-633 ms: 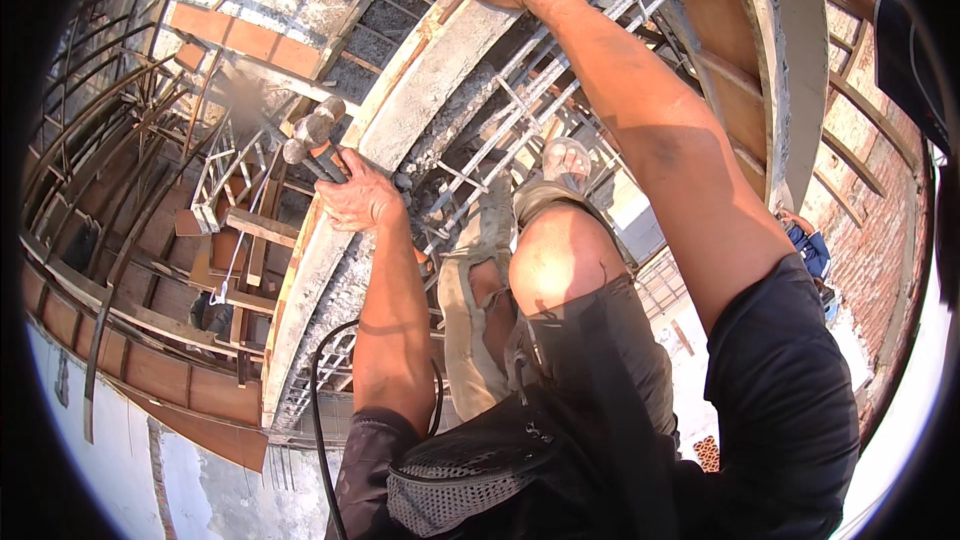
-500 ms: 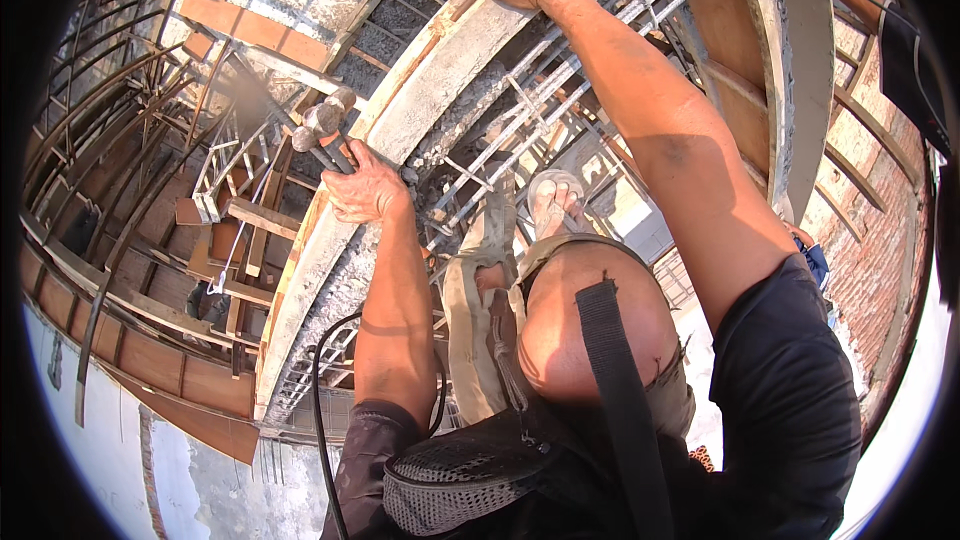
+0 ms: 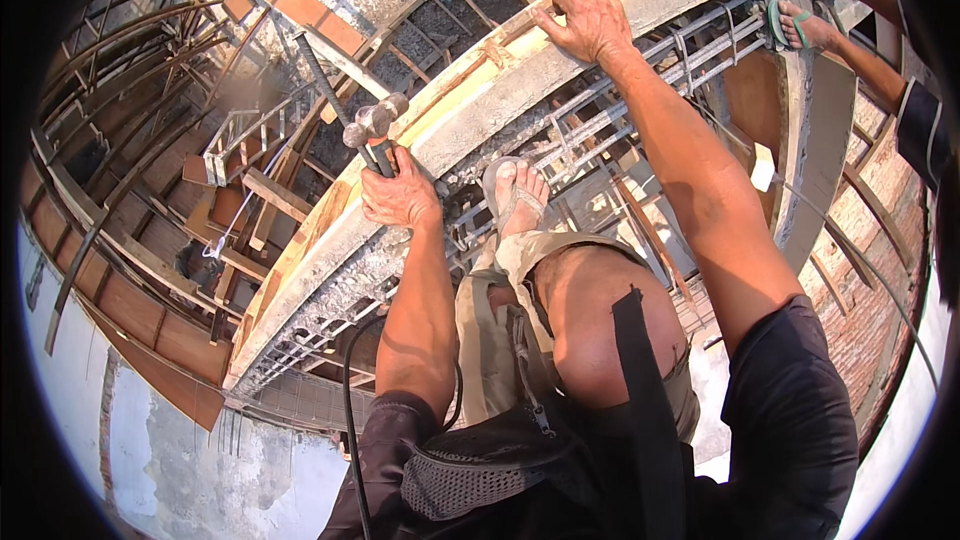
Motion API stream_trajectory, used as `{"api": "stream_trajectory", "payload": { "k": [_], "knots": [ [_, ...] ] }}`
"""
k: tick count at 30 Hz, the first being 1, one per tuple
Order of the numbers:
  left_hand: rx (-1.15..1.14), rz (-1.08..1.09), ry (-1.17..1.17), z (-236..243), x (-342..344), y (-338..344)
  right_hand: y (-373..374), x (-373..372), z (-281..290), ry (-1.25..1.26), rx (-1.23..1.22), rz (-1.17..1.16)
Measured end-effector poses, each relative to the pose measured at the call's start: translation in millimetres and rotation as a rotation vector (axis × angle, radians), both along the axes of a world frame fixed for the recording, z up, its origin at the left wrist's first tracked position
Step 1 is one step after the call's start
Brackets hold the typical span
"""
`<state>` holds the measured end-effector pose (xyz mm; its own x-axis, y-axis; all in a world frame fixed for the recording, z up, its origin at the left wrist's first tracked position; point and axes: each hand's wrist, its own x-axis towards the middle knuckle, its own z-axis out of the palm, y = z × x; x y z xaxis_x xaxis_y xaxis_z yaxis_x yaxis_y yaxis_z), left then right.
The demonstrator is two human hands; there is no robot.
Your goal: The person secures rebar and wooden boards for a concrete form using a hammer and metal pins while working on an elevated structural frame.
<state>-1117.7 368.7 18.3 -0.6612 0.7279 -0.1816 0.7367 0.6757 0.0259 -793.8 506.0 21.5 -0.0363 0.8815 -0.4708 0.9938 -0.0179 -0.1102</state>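
My left hand (image 3: 402, 192) is closed around a hammer (image 3: 378, 120), its metal head upright above my fist. A ribbed metal rod (image 3: 322, 75) slants up beside the hammer, its lower end running into the same grip. My left wrist lies over a curved concrete beam (image 3: 460, 135) edged with a wooden form board (image 3: 440, 88). Farther right along this beam, my right hand (image 3: 592, 28) grips the top edge, fingers bent over the wood. My sandalled foot (image 3: 518, 198) is set on the steel bars beside the beam.
Reinforcing bars (image 3: 640, 90) run along the beam's near side, with gaps below. Another person's sandalled feet (image 3: 805, 30) stand at the upper right. Timber framing (image 3: 275, 195) and bent rods (image 3: 130, 30) fill the left. A dark cable (image 3: 350, 390) hangs by my left arm.
My foot has come up and forward onto the bars. Both hands keep their grips while the view shifts. More of the other person's feet shows at the upper right.
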Motion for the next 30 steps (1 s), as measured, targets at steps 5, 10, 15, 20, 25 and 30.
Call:
{"api": "stream_trajectory", "payload": {
  "k": [5,10,15,20,25,30],
  "knots": [
    [0.021,-0.020,0.034,-7.0,-5.7,-5.3,4.0,-3.4,0.6,-0.011,-0.050,0.006],
    [-0.037,-0.022,0.054,-10.1,-9.5,-6.2,9.7,-7.7,8.0,-0.028,-0.141,0.017],
    [-0.049,-0.014,0.022,-3.2,-2.3,0.1,5.4,0.7,-0.5,0.037,-0.057,0.023],
    [-0.042,0.011,0.020,-4.5,-3.9,-1.8,7.6,-2.3,2.0,0.015,-0.095,0.032],
    [-0.066,-0.002,0.011,-1.3,-6.5,0.8,9.9,-1.8,2.4,0.033,-0.137,0.014],
    [-0.096,0.005,0.029,-6.2,-5.8,1.0,9.5,-0.1,0.0,0.033,-0.136,0.010]
  ]
}}
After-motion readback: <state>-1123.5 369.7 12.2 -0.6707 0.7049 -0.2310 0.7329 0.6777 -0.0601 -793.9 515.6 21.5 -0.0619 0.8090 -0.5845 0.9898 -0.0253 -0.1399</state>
